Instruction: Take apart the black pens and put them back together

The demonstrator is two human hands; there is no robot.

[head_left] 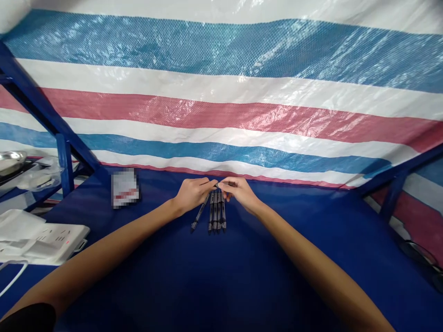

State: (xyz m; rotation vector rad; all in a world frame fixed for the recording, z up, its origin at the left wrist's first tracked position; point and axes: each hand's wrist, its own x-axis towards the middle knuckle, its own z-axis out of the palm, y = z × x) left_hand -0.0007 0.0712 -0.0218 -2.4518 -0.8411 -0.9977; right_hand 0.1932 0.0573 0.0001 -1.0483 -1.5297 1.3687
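Note:
Several dark, clear-barrelled pens [217,213] lie side by side in a row on the blue tabletop [221,272]. One more pen [198,216] rests at a slant just left of them, its upper end close to my left hand [194,194]. Beyond the row, both hands meet at the fingertips. My right hand [241,192] is closed on a dark pen [231,184], mostly covered by the fingers. The left thumb and fingers pinch at that pen's left end, where the detail is too small to make out.
A blurred-out white packet [125,188] lies at the back left. A white power strip [65,240] with plugs and a cable sits at the left edge. Striped plastic sheeting [221,110] hangs behind the table, between blue frame bars [64,161]. A metal bowl [12,161] stands far left.

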